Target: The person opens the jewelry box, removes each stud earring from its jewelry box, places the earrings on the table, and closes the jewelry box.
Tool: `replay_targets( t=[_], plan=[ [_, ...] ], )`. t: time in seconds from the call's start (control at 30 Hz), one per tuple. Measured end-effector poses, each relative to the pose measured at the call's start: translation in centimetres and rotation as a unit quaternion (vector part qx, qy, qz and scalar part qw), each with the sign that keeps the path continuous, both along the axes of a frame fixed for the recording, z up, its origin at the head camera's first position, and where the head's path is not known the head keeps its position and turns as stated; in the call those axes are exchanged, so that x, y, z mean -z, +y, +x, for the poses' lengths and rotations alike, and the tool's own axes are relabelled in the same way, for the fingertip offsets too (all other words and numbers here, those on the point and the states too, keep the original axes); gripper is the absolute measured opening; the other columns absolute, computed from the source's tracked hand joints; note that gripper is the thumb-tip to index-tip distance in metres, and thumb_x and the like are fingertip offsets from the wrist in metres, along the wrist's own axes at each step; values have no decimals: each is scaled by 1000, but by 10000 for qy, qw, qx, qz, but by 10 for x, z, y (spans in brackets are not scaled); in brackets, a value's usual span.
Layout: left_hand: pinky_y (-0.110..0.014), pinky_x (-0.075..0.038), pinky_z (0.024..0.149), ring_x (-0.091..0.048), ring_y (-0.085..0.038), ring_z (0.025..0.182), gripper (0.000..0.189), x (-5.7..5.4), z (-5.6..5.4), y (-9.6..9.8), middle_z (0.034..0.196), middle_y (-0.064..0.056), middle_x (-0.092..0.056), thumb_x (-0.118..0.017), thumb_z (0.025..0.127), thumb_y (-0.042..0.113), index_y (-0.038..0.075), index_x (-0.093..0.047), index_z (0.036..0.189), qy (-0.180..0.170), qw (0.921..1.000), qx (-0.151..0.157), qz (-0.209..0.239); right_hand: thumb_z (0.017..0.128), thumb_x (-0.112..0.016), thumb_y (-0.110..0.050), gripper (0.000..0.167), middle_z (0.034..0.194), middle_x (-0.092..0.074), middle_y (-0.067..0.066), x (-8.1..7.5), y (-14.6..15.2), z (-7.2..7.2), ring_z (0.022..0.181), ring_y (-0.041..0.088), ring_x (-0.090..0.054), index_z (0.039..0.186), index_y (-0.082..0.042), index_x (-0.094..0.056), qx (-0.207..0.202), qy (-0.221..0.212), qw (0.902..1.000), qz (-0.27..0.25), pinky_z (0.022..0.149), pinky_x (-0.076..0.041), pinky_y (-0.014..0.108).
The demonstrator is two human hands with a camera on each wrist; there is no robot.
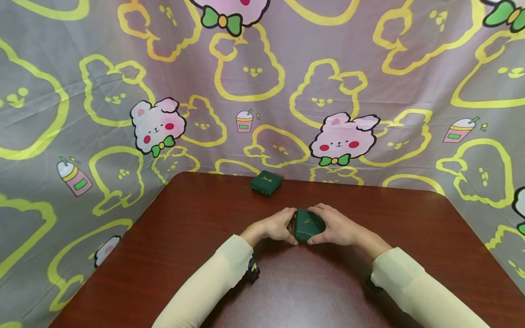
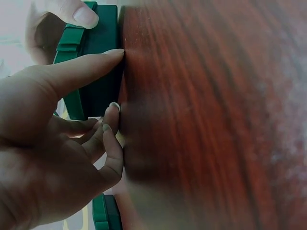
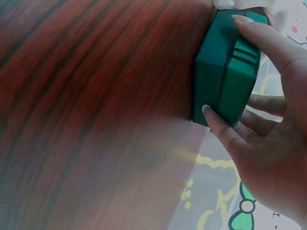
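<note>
A small dark green box (image 1: 309, 224) with gold lettering on its lid sits on the brown table between both hands. My right hand (image 1: 338, 226) grips its right side, thumb at the near face and fingers reaching round the back. In the right wrist view, the right hand (image 3: 273, 139) has its thumb and a fingertip against the green box (image 3: 211, 72). At the opposite side, my left hand (image 1: 279, 225) holds the box, its thumb along the near face. The left wrist view shows the left hand (image 2: 53, 139) with fingers bent behind the box (image 2: 103, 43), partly hidden.
Another green box (image 1: 266, 183) with gold lettering lies near the table's back edge, left of the hands. The brown wooden table (image 1: 197, 237) reaches back to a grey cloth (image 1: 283, 109) printed with cartoon animals, which hangs behind and at the sides.
</note>
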State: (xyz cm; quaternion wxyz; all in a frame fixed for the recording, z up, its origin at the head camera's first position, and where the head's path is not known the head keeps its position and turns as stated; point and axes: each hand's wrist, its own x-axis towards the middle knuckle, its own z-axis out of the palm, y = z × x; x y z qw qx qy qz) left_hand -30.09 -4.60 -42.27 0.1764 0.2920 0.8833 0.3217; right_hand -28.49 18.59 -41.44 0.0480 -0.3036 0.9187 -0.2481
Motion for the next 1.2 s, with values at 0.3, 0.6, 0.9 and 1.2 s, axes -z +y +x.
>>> replay_targets(
  t=[0.3,0.6,0.9,1.2],
  plan=[
    [-26,-45,76,-51,-15,89,76,0,0,1,115,-11,-47,-94,73,13,3,-49,134,-203,9995,-253,2,74,-90,-44,91,134,-55,15,-1,-1,2,115,28,-55,143,2,-52,-40,38,10000,-15,94,-48,46],
    [-26,-48,72,-53,-16,89,63,2,-2,4,113,-11,-49,-95,72,16,6,-54,119,-148,9996,-219,56,74,-90,-44,91,133,-56,14,0,1,1,114,27,-55,143,2,-52,-53,62,10000,-38,94,-48,46],
    [-30,-45,91,-46,-17,107,72,2,-1,5,124,-7,-48,-95,72,22,6,-53,128,-53,9994,-279,-196,74,-90,-44,92,133,-56,15,0,1,2,115,27,-55,143,2,-52,-80,82,9999,-54,94,-48,46],
    [-29,-43,95,-47,-16,109,76,2,-1,5,126,-7,-47,-95,72,22,5,-51,131,-1,9996,-227,-177,74,-90,-46,92,134,-56,14,-1,1,2,114,26,-55,143,1,-52,-32,-35,10000,-23,93,-49,45]
  ],
)
